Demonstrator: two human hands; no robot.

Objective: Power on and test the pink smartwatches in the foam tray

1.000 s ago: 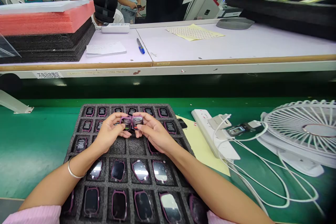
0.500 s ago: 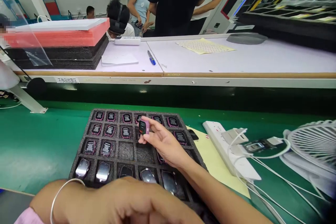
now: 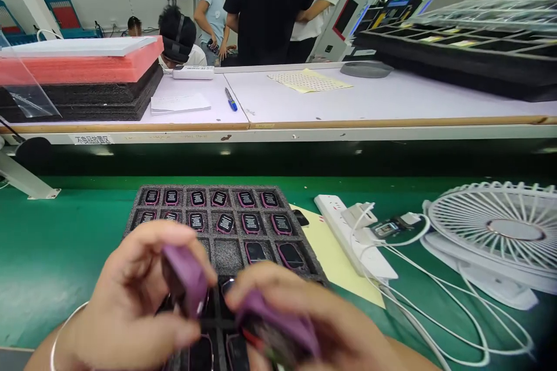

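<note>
Close in front of me, my left hand (image 3: 117, 295) pinches a purple smartwatch case (image 3: 191, 278) between thumb and fingers. My right hand (image 3: 339, 313) grips another purple smartwatch case (image 3: 282, 324), tilted and smeared by motion, with a bit of red at its edge. The two cases are apart, side by side. Both hands hover over the near part of a dark foam tray (image 3: 228, 255) with square compartments. Several purple-rimmed watches, many with white text on their screens, lie in it, such as the watch (image 3: 282, 224) at its right side. My hands hide the tray's near left part.
Right of the tray are yellow paper (image 3: 348, 269), a white power strip (image 3: 348, 235) with cables and a white fan (image 3: 500, 232). A raised shelf (image 3: 278, 113) behind carries foam sheets (image 3: 82, 64), a blue pen (image 3: 231, 99) and a black tray (image 3: 456, 64). Several people are beyond it.
My right hand has come back from over the tray toward me with a smartwatch case. My left hand has turned and risen, showing the case in its fingers. The view has shifted to the right.
</note>
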